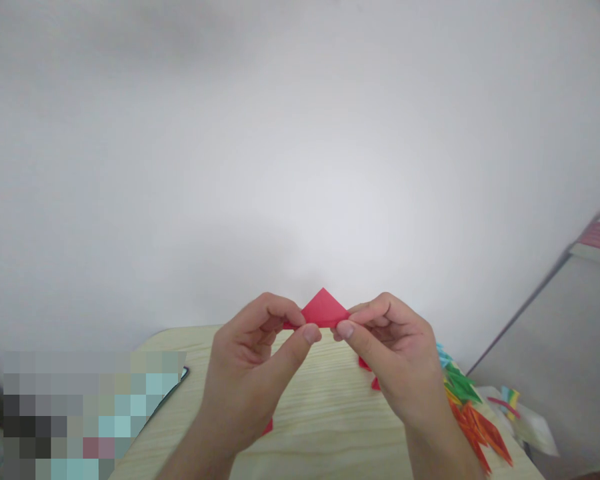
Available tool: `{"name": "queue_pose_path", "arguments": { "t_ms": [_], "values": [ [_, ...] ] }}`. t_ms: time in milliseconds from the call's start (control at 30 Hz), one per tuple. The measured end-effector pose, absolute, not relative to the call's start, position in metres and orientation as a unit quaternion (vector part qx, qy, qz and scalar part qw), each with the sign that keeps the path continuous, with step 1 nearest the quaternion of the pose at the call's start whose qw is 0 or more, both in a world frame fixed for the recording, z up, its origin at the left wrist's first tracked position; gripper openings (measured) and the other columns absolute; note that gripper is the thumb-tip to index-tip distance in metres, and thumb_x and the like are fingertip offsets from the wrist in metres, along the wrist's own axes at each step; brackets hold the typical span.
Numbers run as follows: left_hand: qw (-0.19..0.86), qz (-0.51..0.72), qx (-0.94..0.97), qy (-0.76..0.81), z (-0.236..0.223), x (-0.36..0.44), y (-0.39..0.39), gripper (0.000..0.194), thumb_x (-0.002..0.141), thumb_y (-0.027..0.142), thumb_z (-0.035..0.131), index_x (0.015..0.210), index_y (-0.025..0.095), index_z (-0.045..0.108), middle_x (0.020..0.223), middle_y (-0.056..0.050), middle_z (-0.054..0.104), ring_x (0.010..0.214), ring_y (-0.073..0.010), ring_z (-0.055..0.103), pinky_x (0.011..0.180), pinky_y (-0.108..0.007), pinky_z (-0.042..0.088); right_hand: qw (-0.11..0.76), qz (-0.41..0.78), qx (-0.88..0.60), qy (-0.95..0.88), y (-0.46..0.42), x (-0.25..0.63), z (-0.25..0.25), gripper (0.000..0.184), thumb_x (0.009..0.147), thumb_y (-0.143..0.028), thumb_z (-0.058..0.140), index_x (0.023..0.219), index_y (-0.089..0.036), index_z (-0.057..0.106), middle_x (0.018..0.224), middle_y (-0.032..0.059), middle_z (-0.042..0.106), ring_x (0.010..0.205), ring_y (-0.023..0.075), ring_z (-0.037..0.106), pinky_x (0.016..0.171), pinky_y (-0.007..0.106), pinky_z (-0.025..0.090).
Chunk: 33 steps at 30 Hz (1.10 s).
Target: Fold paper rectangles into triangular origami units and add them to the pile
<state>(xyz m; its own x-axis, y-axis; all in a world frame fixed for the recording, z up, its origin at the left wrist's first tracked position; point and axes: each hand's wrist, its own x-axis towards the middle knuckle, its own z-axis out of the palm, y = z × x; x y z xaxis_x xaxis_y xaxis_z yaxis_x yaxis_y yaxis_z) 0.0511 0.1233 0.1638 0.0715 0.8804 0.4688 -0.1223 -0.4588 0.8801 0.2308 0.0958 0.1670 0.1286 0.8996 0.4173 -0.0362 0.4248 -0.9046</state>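
Observation:
A small red sheet of folded paper [324, 308], triangular with its point upward, is held up in front of me above the table. My left hand [260, 353] pinches its left lower corner between thumb and fingers. On the other side, my right hand [393, 350] grips the right lower corner the same way. Beneath my hands, more red paper pieces [364, 363] lie on the table, partly covered by my right hand. Another bit of red paper [268, 427] shows beside my left wrist.
The light wooden table [320, 413] stands against a white wall [300, 167]. Orange folded papers [477, 430] and green ones [463, 385] lie along its right edge. A whitish bag [537, 427] and a grey panel [560, 340] are beyond. At left, a device's dark edge [173, 387] borders a blurred-out area.

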Motion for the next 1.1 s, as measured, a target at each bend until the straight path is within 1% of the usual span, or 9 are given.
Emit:
{"name": "queue_pose_path", "arguments": {
  "t_ms": [67,233,400,467,600,800,933,1100],
  "values": [
    [0.417,0.600,0.605,0.315,0.1631,0.0508,0.1233,0.014,0.085,0.023,0.081,0.085,0.020,0.068,0.077,-0.001,0.071,0.075,-0.0155,0.067,0.069,-0.026,0.053,0.635,0.364,-0.404,-0.549,0.0949,0.2305,0.1669,0.016,0.087,-0.030,0.084,0.085,-0.021,0.070,0.084,0.0030,0.078,0.079,0.0170,0.070,0.072,0.029,0.053],
    [0.427,0.597,0.597,0.322,0.1627,0.0521,0.1216,0.014,0.085,0.022,0.081,0.084,0.020,0.067,0.075,0.000,0.070,0.072,-0.0137,0.065,0.066,-0.024,0.050,0.625,0.366,-0.434,-0.536,0.0924,0.2286,0.1697,0.018,0.086,-0.032,0.084,0.080,-0.020,0.071,0.076,0.0021,0.077,0.069,0.0143,0.065,0.063,0.026,0.049],
    [0.443,0.590,0.587,0.333,0.1645,0.0542,0.1218,0.016,0.084,0.022,0.081,0.079,0.020,0.065,0.070,0.001,0.068,0.068,-0.0127,0.063,0.062,-0.023,0.049,0.619,0.393,-0.442,-0.516,0.0928,0.2272,0.1749,0.019,0.085,-0.026,0.084,0.076,-0.019,0.068,0.070,0.0016,0.076,0.066,0.0145,0.066,0.064,0.026,0.050],
    [0.456,0.583,0.586,0.329,0.1653,0.0545,0.1230,0.017,0.085,0.022,0.080,0.078,0.019,0.065,0.068,0.001,0.069,0.066,-0.0124,0.062,0.061,-0.022,0.048,0.620,0.404,-0.432,-0.516,0.0941,0.2279,0.1748,0.017,0.085,-0.026,0.083,0.078,-0.020,0.069,0.071,0.0015,0.076,0.067,0.0144,0.067,0.064,0.026,0.050],
    [0.503,0.573,0.571,0.305,0.1661,0.0545,0.1250,0.020,0.084,0.023,0.081,0.075,0.018,0.064,0.066,0.000,0.071,0.064,-0.0126,0.062,0.061,-0.022,0.048,0.610,0.424,-0.384,-0.548,0.0970,0.2296,0.1722,0.011,0.087,-0.027,0.082,0.090,-0.021,0.074,0.082,0.0022,0.079,0.076,0.0158,0.070,0.069,0.027,0.053],
    [0.517,0.567,0.567,0.300,0.1669,0.0552,0.1248,0.022,0.082,0.023,0.083,0.072,0.018,0.064,0.064,-0.001,0.072,0.064,-0.0133,0.063,0.062,-0.023,0.050,0.608,0.412,-0.401,-0.547,0.0973,0.2291,0.1731,0.010,0.088,-0.030,0.082,0.087,-0.021,0.077,0.078,0.0019,0.079,0.070,0.0139,0.069,0.066,0.025,0.055],
    [0.508,0.566,0.573,0.304,0.1663,0.0552,0.1254,0.021,0.083,0.021,0.082,0.072,0.018,0.063,0.064,0.000,0.072,0.062,-0.0123,0.063,0.061,-0.022,0.050,0.597,0.427,-0.392,-0.555,0.0982,0.2306,0.1729,0.013,0.089,-0.032,0.081,0.089,-0.021,0.075,0.078,0.0021,0.078,0.073,0.0143,0.070,0.068,0.025,0.056],
    [0.507,0.563,0.574,0.309,0.1675,0.0559,0.1258,0.022,0.083,0.020,0.081,0.072,0.018,0.062,0.065,0.000,0.073,0.062,-0.0114,0.064,0.061,-0.021,0.050,0.592,0.417,-0.393,-0.566,0.1002,0.2324,0.1711,0.011,0.089,-0.030,0.081,0.090,-0.021,0.074,0.077,0.0019,0.077,0.073,0.0150,0.069,0.069,0.027,0.054]
  ]
}}
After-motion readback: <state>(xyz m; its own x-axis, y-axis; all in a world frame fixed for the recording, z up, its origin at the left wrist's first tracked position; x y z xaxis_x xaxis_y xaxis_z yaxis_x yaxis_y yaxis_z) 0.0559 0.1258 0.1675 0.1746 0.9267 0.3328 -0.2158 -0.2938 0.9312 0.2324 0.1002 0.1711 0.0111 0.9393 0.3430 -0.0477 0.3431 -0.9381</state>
